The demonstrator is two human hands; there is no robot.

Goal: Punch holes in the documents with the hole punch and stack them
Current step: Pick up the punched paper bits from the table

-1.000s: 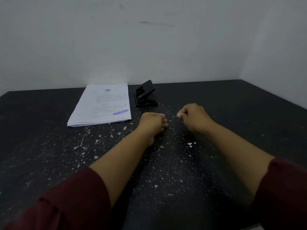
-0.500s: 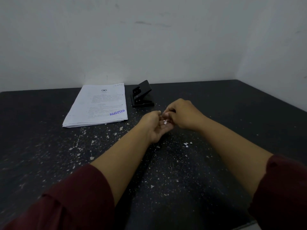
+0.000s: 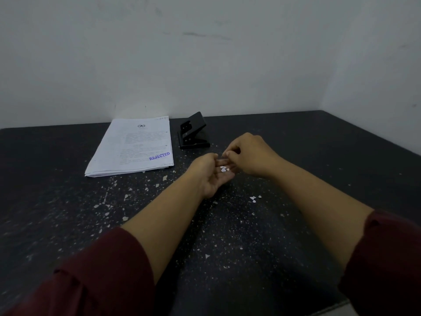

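One stack of documents lies on the worktop, squared up, top sheet stamped REJECTED, just left of the hole punch. Punch sits idle with handle up, no sheet in it, touching neither hand. No loose sheets anywhere else, so punching and stacking look done; I can't tell whether holes run through the pages. What's in hand looks like cleanup. Left hand, in front of the punch, is palm up, fingers loosely spread and cupped, a few paper chads lying in it. Right hand hovers just above that palm, fingers pressed together in a pinch, probably on a chad, too small to confirm. More chads remain on the worktop nearer the person than the punch, so some picking up is left.
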